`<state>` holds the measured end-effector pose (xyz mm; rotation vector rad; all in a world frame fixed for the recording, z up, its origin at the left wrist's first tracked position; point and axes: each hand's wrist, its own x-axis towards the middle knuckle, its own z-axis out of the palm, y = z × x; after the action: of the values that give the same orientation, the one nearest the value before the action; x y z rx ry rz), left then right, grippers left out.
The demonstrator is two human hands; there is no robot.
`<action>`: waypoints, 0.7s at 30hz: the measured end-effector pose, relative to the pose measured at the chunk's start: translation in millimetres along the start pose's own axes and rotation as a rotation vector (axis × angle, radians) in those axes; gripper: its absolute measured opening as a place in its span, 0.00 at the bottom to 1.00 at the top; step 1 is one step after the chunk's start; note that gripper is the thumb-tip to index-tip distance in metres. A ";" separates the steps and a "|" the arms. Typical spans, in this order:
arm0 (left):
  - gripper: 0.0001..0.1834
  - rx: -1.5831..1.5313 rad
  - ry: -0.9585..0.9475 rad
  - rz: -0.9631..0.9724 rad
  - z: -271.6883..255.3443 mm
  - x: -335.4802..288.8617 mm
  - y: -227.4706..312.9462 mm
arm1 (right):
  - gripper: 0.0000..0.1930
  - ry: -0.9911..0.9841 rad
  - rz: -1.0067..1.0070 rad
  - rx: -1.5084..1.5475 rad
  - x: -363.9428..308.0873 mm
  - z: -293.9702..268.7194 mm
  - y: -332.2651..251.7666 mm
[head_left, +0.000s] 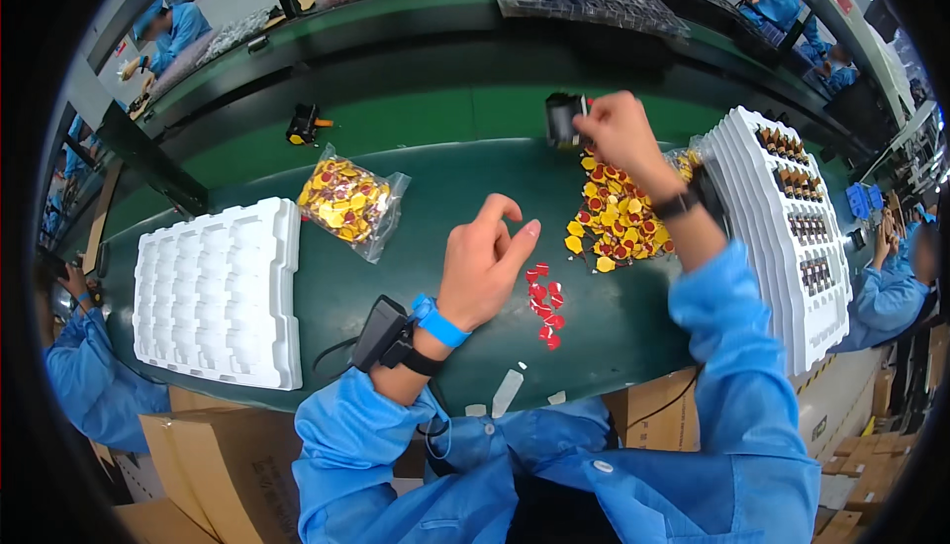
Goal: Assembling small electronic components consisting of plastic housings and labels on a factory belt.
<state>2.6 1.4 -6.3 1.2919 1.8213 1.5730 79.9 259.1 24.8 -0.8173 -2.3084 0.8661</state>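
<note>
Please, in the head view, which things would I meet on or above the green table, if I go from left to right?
White moulded tray, clear bag of yellow and red pieces, left hand, scattered red pieces, loose yellow-and-red pile, stack of white trays.

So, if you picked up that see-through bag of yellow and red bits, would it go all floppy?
Probably floppy: the bag is crinkled clear film. The many small yellow and red pieces inside would likely shift and sag. It probably wouldn't roll, since it lies fairly flat on the green table.
</note>
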 end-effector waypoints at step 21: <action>0.09 0.126 0.151 0.094 -17.4 8.4 0.9 | 0.16 0.106 -0.174 -0.305 -9.2 -39.9 -25.3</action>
<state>-14.9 -1.2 1.6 1.3657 2.0073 1.6689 103.5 252.7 66.3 -0.7514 -2.4062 0.3912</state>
